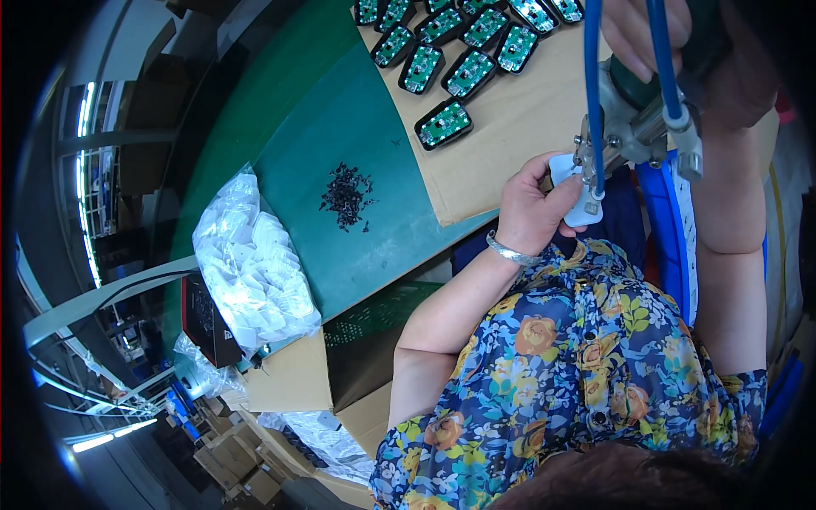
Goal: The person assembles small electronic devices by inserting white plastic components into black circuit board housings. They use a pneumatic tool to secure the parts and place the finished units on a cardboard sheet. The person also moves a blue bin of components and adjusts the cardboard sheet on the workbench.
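My left hand [540,204] is closed on a small white plastic cover [580,212], pinched between thumb and fingers. Right above the cover is the metal nose of an air screwdriver [625,136], with blue hoses running up from it. Fingers of my right hand [650,34] wrap round the tool's dark green body at the top right, and part of that hand is hidden. Whether the screwdriver's tip touches the cover cannot be made out. To the left, a heap of small black screws [346,197] lies on the green mat [374,255].
Several black housings with green circuit boards [444,124] lie on a cardboard sheet [476,170] at the far side. A clear bag of white covers [255,263] rests at the mat's left edge. An open cardboard box [293,374] stands below it. A blue bin [667,221] is beside my right forearm.
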{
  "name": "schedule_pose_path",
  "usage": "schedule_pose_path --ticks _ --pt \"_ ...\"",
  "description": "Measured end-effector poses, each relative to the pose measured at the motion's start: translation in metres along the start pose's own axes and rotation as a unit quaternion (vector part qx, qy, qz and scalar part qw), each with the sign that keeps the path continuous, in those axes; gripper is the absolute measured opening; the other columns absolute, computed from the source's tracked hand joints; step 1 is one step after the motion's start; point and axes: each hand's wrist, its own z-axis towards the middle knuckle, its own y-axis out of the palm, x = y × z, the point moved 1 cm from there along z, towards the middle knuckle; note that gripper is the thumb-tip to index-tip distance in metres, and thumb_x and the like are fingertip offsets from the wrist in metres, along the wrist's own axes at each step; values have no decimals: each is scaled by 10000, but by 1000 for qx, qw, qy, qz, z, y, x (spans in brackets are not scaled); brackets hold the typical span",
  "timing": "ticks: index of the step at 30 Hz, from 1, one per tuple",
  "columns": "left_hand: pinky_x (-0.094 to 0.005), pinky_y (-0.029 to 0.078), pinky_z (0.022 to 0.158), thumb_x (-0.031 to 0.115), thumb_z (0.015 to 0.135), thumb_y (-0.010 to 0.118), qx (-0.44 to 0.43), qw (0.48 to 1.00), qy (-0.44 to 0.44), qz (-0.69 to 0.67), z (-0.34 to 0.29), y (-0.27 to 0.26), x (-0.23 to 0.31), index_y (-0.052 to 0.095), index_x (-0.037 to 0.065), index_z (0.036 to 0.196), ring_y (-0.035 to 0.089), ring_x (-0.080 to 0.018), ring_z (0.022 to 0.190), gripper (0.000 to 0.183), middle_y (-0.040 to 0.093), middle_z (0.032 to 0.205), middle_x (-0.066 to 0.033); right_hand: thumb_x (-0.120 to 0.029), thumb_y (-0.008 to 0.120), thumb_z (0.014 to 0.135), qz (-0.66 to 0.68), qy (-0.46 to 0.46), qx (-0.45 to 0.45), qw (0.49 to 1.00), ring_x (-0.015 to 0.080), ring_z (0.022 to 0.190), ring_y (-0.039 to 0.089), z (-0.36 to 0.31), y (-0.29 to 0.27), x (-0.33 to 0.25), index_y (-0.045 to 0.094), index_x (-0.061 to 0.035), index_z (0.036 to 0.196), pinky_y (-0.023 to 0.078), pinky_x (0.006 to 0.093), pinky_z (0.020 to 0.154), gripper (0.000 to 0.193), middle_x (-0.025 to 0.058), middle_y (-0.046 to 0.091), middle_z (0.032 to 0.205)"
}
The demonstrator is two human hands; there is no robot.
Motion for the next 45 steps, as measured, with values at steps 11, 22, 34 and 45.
schedule_pose_path --ticks 11,22,34,45 --pt "-249 527 529 157 884 486 28 999 47 -5 -6 -35 -7 425 21 1181 617 -160 702 333 590 910 -89 -340 408 904 5 4 18 1000 158 533 546 -13 -3 3 416 14 1187 504 251 505 453 70 547 730" --pt "-213 529 531 194 890 476 -16 1000 9 -18 3 -20 -1 471 18 1155 614 -114 706 318 606 881 -63 -339 428 895 -9 14 22 1000 168 558 554 -20 3 1 427 8 1180 506 264 526 450 77 557 754" --pt "-210 526 532 202 887 487 -7 1000 15 -17 -1 -18 6 479 15 1146 609 -107 674 320 609 848 -55 -338 449 884 -2 21 26 999 179 586 562 -28 4 3 439 2 1173 508 278 549 446 84 568 780" --pt "-247 545 529 133 890 479 -2 998 -13 -69 1 -20 1 434 -16 1154 636 -204 712 307 601 916 -122 -337 469 875 -6 9 31 999 190 611 570 -24 1 -4 450 -4 1166 510 291 569 443 91 578 805"
